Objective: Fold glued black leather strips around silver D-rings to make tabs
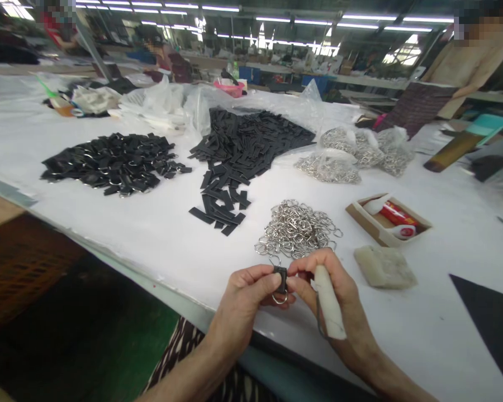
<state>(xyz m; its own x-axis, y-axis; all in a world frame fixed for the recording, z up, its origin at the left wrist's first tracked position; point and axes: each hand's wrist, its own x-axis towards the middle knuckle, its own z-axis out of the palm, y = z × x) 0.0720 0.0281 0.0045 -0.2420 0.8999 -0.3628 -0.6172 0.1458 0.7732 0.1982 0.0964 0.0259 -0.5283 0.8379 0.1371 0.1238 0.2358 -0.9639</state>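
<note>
My left hand (243, 298) pinches a small black strap (281, 279) looped through a metal ring (279, 298). My right hand (331, 285) closes around a white-wrapped tool handle (329, 301), and its fingertips press the strap's upper side. A thin dark metal loop (318, 318) shows below that hand, its tool partly hidden. Just beyond my hands lies a heap of silver metal rings (297, 229). Further left are a pile of plain black strips (243, 151) and a pile of black straps fitted with rings (113, 164).
The work table (109, 223) has a white cover. Bagged rings (352, 153), an open cardboard box (385, 220) holding a red-and-white tube, a pale stone block (384, 267) and a black sheet (490, 324) lie on the right. A person (465, 67) stands beyond the far right corner.
</note>
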